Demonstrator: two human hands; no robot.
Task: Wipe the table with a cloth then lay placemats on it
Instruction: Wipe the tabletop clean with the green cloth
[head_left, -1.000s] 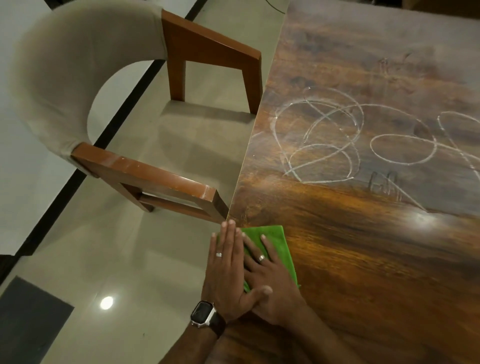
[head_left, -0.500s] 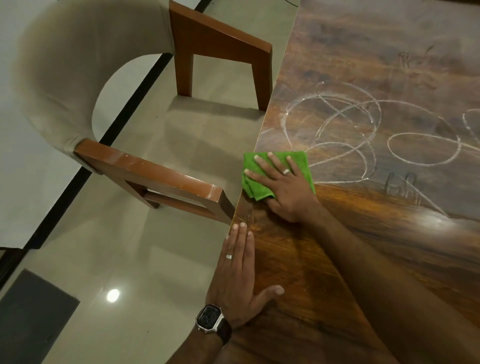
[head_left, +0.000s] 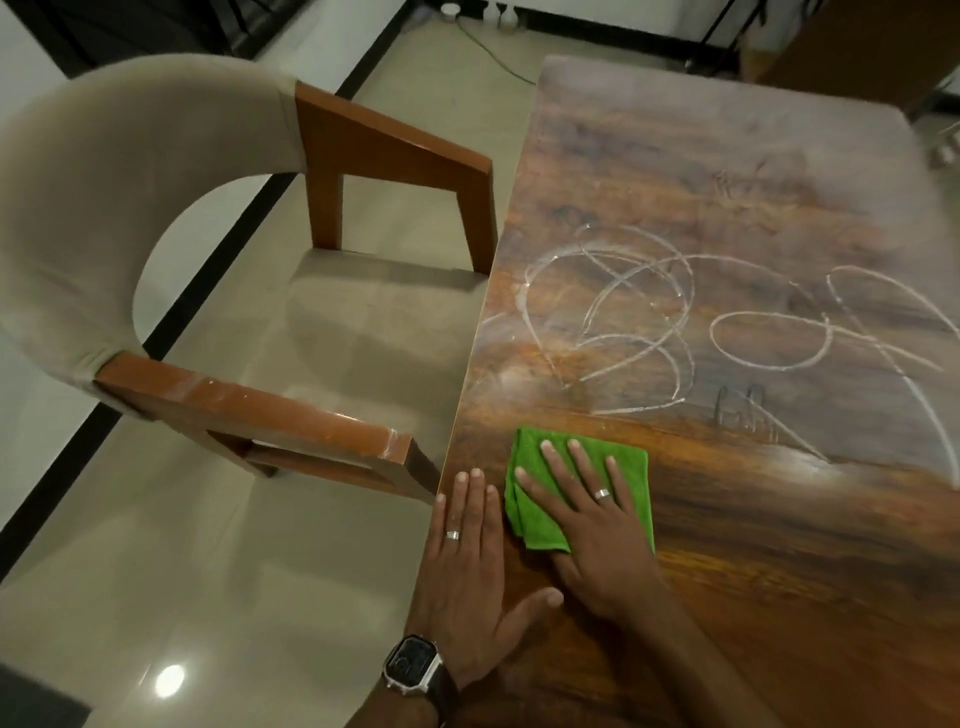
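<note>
A folded green cloth (head_left: 631, 470) lies flat on the dark wooden table (head_left: 727, 519) near its left edge. My right hand (head_left: 587, 525) presses on the cloth with spread fingers and a ring on one finger. My left hand (head_left: 470, 561) rests flat on the table edge just left of the cloth, fingers together, holding nothing; a watch sits on its wrist. White chalk-like scribbles (head_left: 639, 322) cover the table beyond the cloth. No placemats are in view.
A wooden armchair (head_left: 218, 291) with a beige padded back stands at the table's left side, its near armrest close to my left hand. Glossy tiled floor (head_left: 208, 571) lies below. Cables and dark furniture stand at the far end.
My right hand has pulled the cloth back toward me along the left edge, from beside the scribbles to next to my left hand. The left hand has stayed put.
</note>
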